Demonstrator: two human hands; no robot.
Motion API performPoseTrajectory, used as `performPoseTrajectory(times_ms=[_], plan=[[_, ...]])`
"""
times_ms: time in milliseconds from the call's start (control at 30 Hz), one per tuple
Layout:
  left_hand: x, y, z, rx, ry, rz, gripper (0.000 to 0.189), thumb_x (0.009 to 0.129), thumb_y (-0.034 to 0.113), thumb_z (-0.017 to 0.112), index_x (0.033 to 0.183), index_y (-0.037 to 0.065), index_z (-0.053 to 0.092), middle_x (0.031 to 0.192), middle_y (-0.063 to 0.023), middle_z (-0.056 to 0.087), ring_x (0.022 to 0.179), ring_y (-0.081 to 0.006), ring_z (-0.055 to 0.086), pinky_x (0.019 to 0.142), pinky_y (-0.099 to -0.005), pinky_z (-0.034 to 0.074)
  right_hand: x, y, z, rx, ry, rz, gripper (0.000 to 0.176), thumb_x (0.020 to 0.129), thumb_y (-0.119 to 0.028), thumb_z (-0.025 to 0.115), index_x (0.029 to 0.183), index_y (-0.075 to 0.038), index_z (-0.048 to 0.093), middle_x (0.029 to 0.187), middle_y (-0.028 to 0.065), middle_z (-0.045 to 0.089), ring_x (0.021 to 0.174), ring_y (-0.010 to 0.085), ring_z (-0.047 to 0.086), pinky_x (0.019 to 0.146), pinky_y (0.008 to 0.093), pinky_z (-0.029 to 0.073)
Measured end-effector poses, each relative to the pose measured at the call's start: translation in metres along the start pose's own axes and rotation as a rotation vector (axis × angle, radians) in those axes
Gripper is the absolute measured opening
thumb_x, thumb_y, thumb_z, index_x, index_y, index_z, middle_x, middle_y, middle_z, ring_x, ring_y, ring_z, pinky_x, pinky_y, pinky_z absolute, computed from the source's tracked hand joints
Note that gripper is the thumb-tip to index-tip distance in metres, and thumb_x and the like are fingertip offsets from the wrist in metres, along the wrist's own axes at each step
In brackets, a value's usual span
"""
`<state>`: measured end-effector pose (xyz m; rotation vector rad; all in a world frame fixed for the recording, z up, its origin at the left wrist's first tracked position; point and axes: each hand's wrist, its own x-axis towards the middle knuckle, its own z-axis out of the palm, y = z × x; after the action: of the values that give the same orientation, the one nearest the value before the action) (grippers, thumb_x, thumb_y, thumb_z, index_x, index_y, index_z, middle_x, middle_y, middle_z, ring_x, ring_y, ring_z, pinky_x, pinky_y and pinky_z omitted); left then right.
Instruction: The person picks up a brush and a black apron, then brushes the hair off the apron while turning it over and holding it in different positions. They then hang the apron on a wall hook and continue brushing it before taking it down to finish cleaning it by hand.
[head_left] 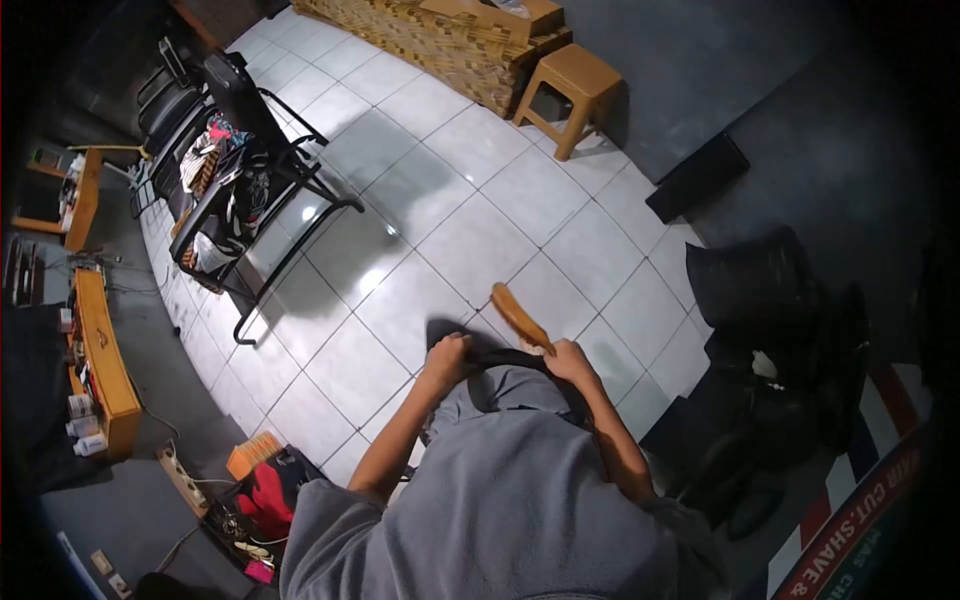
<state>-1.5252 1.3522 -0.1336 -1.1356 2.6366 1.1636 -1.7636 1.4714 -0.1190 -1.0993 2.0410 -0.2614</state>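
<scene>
My left hand (449,357) is closed on one end of a black band or strap (510,357) that runs across to my right hand. My right hand (570,361) grips the strap's other end together with a wooden brush (519,317), whose handle points up and to the left over the white tiled floor (440,210). Both arms reach out from grey sleeves. Below the hands lies grey cloth (510,392) that looks like my clothing.
A row of black metal waiting chairs (250,190) with clothes on it stands at the left. A wooden stool (575,90) and a woven bench (440,45) are at the top. A black chair (770,300) is at the right. Wooden shelves (100,360) line the left wall.
</scene>
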Motion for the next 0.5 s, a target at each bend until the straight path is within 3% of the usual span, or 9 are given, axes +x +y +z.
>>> performPoseTrajectory(times_ms=[100, 167, 233, 267, 333, 400, 433, 500], plan=[[0.008, -0.013, -0.002, 0.051, -0.013, 0.088, 0.018, 0.075, 0.022, 0.063, 0.08, 0.005, 0.058, 0.086, -0.0181, 0.059, 0.074, -0.0381, 0.06, 0.063, -0.046, 0.05, -0.001, -0.004, -0.003, 0.175, 0.18, -0.015, 0.019, 0.081, -0.017, 0.058, 0.085, -0.001, 0.065, 0.074, 0.0221, 0.063, 0.075, 0.0349, 0.064, 0.066, 0.0399, 0.048], [0.019, -0.002, -0.024, 0.043, 0.184, 0.029, 0.014, 0.077, 0.019, 0.061, 0.084, 0.006, 0.059, 0.088, -0.018, 0.058, 0.073, -0.0377, 0.061, 0.061, -0.0448, 0.05, 0.007, -0.004, -0.003, 0.281, 0.35, -0.077, 0.019, 0.085, -0.017, 0.056, 0.084, 0.0, 0.064, 0.068, 0.0188, 0.062, 0.066, 0.0285, 0.064, 0.061, 0.0359, 0.047], [0.029, 0.024, -0.063, -0.012, 0.436, 0.04, 0.014, 0.078, 0.013, 0.059, 0.09, 0.008, 0.061, 0.088, -0.0168, 0.058, 0.071, -0.0364, 0.061, 0.059, -0.043, 0.05, -0.007, -0.047, -0.04, 0.23, 0.536, -0.184, 0.016, 0.083, -0.014, 0.058, 0.081, 0.001, 0.061, 0.07, 0.0203, 0.06, 0.066, 0.0347, 0.06, 0.06, 0.0393, 0.046], [0.029, 0.046, -0.09, -0.061, 0.586, 0.077, 0.018, 0.077, 0.008, 0.059, 0.095, 0.009, 0.062, 0.088, -0.0157, 0.058, 0.068, -0.0353, 0.061, 0.059, -0.0419, 0.05, -0.019, -0.067, -0.059, 0.229, 0.599, -0.194, 0.016, 0.081, -0.014, 0.058, 0.078, 0.001, 0.059, 0.072, 0.0218, 0.059, 0.069, 0.0402, 0.059, 0.059, 0.0427, 0.045], [0.022, 0.083, -0.135, -0.176, 0.839, 0.196, 0.037, 0.071, -0.003, 0.063, 0.106, 0.01, 0.063, 0.091, -0.0126, 0.056, 0.067, -0.03, 0.062, 0.06, -0.0379, 0.052, -0.038, -0.096, -0.09, 0.216, 0.832, -0.408, 0.011, 0.079, -0.009, 0.058, 0.079, 0.001, 0.06, 0.078, 0.0197, 0.06, 0.072, 0.0393, 0.058, 0.06, 0.0408, 0.045], [0.005, 0.12, -0.169, -0.23, 0.956, 0.327, 0.05, 0.064, -0.014, 0.063, 0.11, 0.007, 0.062, 0.098, -0.0129, 0.053, 0.072, -0.0241, 0.064, 0.063, -0.0333, 0.053, -0.063, -0.127, -0.117, 0.25, 1.088, -0.617, 0.008, 0.078, -0.002, 0.058, 0.082, 0.0, 0.063, 0.086, 0.0176, 0.059, 0.074, 0.0357, 0.059, 0.061, 0.0378, 0.046], [-0.002, 0.136, -0.177, -0.168, 1.022, 0.442, 0.053, 0.063, -0.018, 0.061, 0.112, 0.003, 0.061, 0.101, -0.015, 0.05, 0.084, -0.0216, 0.064, 0.065, -0.0312, 0.054, -0.079, -0.142, -0.132, 0.033, 1.099, -0.588, 0.011, 0.078, -0.001, 0.058, 0.086, 0.0, 0.065, 0.085, 0.0167, 0.058, 0.072, 0.0331, 0.059, 0.06, 0.036, 0.046], [-0.003, 0.139, -0.163, -0.158, 1.085, 0.59, 0.052, 0.066, -0.02, 0.055, 0.113, 0.001, 0.06, 0.109, -0.0197, 0.051, 0.094, -0.0249, 0.061, 0.072, -0.0337, 0.054, -0.089, -0.15, -0.125, 0.079, 1.159, -0.284, 0.021, 0.079, -0.004, 0.059, 0.098, -0.003, 0.068, 0.083, 0.0147, 0.055, 0.068, 0.027, 0.056, 0.057, 0.0322, 0.045]])
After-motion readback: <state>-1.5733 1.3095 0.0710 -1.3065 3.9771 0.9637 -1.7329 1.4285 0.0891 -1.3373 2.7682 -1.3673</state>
